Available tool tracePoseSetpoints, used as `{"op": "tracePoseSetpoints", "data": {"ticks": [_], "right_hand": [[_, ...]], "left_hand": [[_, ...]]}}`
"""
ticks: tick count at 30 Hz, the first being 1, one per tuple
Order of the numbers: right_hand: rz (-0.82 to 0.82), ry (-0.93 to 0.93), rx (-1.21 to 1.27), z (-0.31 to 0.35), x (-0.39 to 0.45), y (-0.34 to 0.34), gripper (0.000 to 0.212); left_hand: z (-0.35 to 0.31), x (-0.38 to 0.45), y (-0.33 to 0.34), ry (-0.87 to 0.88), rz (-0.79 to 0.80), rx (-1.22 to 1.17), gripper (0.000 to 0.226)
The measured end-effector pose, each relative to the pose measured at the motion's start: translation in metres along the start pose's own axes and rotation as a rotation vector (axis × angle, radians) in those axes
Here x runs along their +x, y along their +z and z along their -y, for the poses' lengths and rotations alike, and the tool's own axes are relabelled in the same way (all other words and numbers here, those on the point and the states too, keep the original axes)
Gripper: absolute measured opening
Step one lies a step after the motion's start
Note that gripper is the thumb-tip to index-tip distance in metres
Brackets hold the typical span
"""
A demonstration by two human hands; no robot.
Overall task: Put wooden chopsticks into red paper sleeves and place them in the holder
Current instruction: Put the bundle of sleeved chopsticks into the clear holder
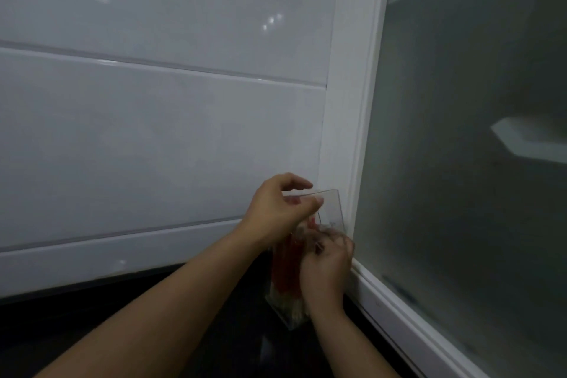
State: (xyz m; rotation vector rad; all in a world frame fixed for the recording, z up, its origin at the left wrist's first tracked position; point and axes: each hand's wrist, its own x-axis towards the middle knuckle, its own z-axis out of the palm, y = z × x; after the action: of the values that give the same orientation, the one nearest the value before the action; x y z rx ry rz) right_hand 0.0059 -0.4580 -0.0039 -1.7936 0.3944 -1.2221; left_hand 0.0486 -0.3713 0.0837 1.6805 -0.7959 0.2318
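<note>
The clear holder (287, 279) stands on the dark tabletop (214, 331) in the corner, containing red sleeves (290, 267). The left hand (280, 210) pinches its upper rim. The right hand (326, 267) curls against its side; that grip is blurred.

- Dark, near-black countertop (214, 331): runs along the foot of a glossy white panelled wall, bounded at right by a white frame.
- Clear plastic square holder (283, 310): stands on the countertop in the corner, holding red-sleeved chopsticks (287, 273) upright.
</note>
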Motion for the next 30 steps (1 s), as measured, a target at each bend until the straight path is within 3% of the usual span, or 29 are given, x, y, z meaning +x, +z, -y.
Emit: {"op": "tracePoseSetpoints", "data": {"ticks": [6, 8, 13, 20, 25, 30], "right_hand": [[-0.148, 0.162, 0.258, -0.01, -0.01, -0.018, 0.026], [-0.104, 0.247, 0.32, -0.011, -0.008, -0.024, 0.029], [0.12, 0.146, 0.255, -0.023, -0.008, -0.028, 0.043], [0.246, 0.094, 0.243, -0.016, -0.022, -0.019, 0.03], [0.337, 0.077, 0.302, 0.003, -0.028, -0.009, 0.047], [0.384, 0.086, 0.348, 0.017, -0.049, 0.015, 0.037]], "left_hand": [[0.014, -0.004, -0.007, 0.1, 0.045, 0.149, 0.027], [0.016, -0.005, -0.009, 0.139, 0.074, 0.211, 0.029], [0.034, -0.016, -0.023, 0.173, 0.146, 0.356, 0.037], [0.048, -0.044, -0.033, 0.033, 0.128, 0.17, 0.054], [0.047, -0.055, -0.045, 0.004, 0.063, 0.215, 0.059], [0.048, -0.072, -0.076, -0.03, -0.069, 0.251, 0.06]]}}
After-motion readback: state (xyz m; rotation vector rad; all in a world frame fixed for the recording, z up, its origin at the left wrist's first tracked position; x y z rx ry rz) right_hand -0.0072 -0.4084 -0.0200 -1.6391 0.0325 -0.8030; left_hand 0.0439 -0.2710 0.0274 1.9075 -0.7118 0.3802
